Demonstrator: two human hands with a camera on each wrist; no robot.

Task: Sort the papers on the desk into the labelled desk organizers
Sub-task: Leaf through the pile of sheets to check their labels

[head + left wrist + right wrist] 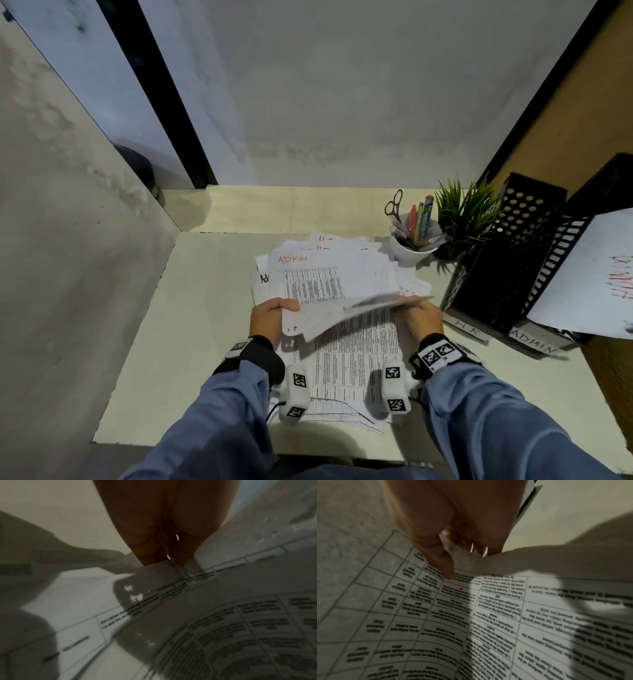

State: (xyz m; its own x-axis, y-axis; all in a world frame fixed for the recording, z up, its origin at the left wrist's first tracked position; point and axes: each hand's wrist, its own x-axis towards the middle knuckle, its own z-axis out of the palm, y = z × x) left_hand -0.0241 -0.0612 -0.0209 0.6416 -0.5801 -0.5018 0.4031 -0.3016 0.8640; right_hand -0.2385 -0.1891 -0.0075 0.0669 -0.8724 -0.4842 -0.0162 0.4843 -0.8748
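Paper sheet [346, 313], lifted off the desk and tilted, sits at the lower centre of the head view, held between both hands: the left hand [270, 317] grips its left edge with thumb on top and fingers curled beneath, and the right hand [419, 317] pinches its right end. In the left wrist view the left hand [164, 524] closes on the edge of the sheet [248, 545], whose underside fills the right of the frame; in the right wrist view the right hand [453, 520] nips the sheet's corner [465, 558] between thumb and fingers. Below the sheet lies a spread pile of printed papers [342, 284] on the pale desk [191, 342], most of them tables of small black text too blurred to read. One page at the upper left of the pile bears "ADMIN" in red handwriting, a partly covered slip at its left shows black letters "Ad", and red letters that look like "HR" peek out at the top. To the right of centre stand two black perforated organizers [507, 260]; white strips at their bases read "H R" and "ADMIN". A white sheet with red "ADMIN" lettering [589, 277] leans out of the right-hand one. Behind the pile, a white cup [412, 246] holds scissors, pens and markers, beside a small green plant [466, 212].
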